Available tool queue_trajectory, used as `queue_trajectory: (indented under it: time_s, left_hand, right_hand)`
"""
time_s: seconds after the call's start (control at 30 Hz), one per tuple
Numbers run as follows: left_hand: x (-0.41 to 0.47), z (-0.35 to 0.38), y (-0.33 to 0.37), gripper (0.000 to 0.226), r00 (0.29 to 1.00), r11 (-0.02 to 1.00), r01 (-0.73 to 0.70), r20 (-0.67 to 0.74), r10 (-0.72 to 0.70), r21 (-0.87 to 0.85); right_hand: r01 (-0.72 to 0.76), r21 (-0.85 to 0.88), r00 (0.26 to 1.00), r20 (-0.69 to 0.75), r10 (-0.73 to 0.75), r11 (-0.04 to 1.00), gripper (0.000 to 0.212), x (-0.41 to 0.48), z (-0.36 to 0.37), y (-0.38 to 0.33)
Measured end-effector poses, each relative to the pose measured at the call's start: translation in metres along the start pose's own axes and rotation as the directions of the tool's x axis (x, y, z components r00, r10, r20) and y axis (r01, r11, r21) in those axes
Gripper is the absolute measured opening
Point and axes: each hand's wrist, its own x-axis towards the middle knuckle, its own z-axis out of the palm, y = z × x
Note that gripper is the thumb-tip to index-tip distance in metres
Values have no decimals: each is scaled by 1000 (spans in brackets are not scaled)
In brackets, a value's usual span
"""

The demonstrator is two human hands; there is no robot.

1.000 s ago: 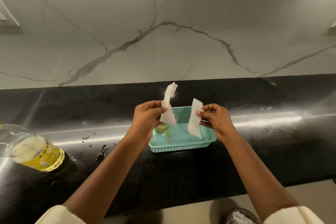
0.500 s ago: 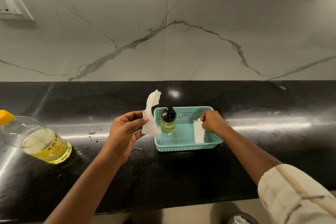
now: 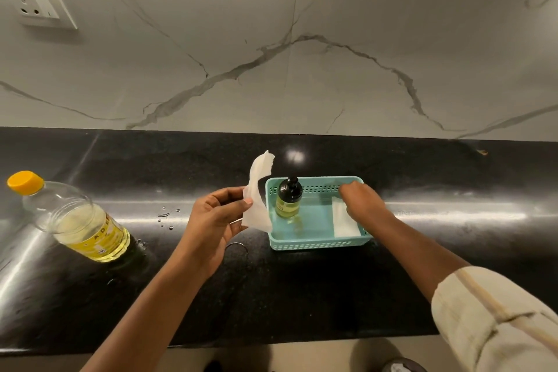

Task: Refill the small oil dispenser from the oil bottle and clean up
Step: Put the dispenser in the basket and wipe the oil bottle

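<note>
Refill looks done to me: the small dark-capped dispenser of yellow oil (image 3: 289, 198) stands capped in the left end of the teal slotted plastic basket (image 3: 317, 246). The big clear yellow-capped oil bottle (image 3: 78, 220) sits closed, well off left. Left hand (image 3: 216, 220) pinches a white tissue strip (image 3: 256, 199) just beside the basket. Right hand (image 3: 360, 202) is at a second tissue piece (image 3: 345, 225) inside; can't tell if it's gripping. Droplets (image 3: 166, 216) on the black stone counter (image 3: 302, 296) want wiping. There's bare counter around them, front edge near.
</note>
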Motion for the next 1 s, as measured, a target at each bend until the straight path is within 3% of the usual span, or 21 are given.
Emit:
queue_trajectory:
  time_s: [0.07, 0.17, 0.23, 0.3, 0.37, 0.43, 0.53, 0.73, 0.83, 0.87, 0.93, 1.0]
  left_hand:
    - [-2, -3, 0, 22, 1000, 1000, 10, -6, -10, -15]
    - [-7, -13, 3, 23, 999, 999, 11, -34, -13, -39]
    - [-14, -18, 7, 24, 998, 998, 20, -52, -23, -58]
    - [-21, -23, 11, 25, 997, 997, 29, -63, -33, -69]
    - [-27, -27, 14, 26, 997, 998, 36, -66, -40, -54]
    - [-34, -35, 17, 28, 997, 999, 23, -67, -25, -31]
    - [-43, -55, 21, 30, 999, 1000, -12, -54, 10, -26]
    - [-66, -98, 31, 29, 999, 996, -34, 24, 32, 79]
    - [-79, -129, 48, 24, 983, 961, -133, -92, 159, 243]
    - [-82, -145, 55, 22, 948, 926, -195, -182, 263, 325]
    - [-87, -177, 73, 24, 781, 803, -316, -342, 522, 505]
    - [-84, -209, 97, 35, 619, 653, -346, -359, 698, 673]
  right_hand:
    - [-36, 43, 999, -24, 37, 998, 20, -1, -6, -1]
    - [-34, 299, 969, -225, 105, 954, 10, -10, -28, -15]
    - [140, 483, 909, -409, 81, 864, 5, -30, -51, -39]
    - [345, 626, 875, -484, 1, 699, 12, -57, -71, -77]
    - [432, 749, 900, -395, -184, 502, 35, -81, -83, -116]
    - [403, 857, 886, -276, -373, 322, 57, -95, -84, -153]
    - [284, 955, 847, -207, -490, 87, 62, -104, -75, -199]
    - [147, 975, 930, -193, -313, -166, 38, -109, -64, -261]
    - [69, 971, 966, -123, -229, -229, 29, -102, -68, -291]
    - [58, 969, 976, -106, -192, -240, 29, -99, -71, -302]
    - [71, 972, 983, -106, -148, -222, 30, -95, -80, -321]
    - [112, 978, 981, -138, -139, -178, 32, -90, -89, -346]
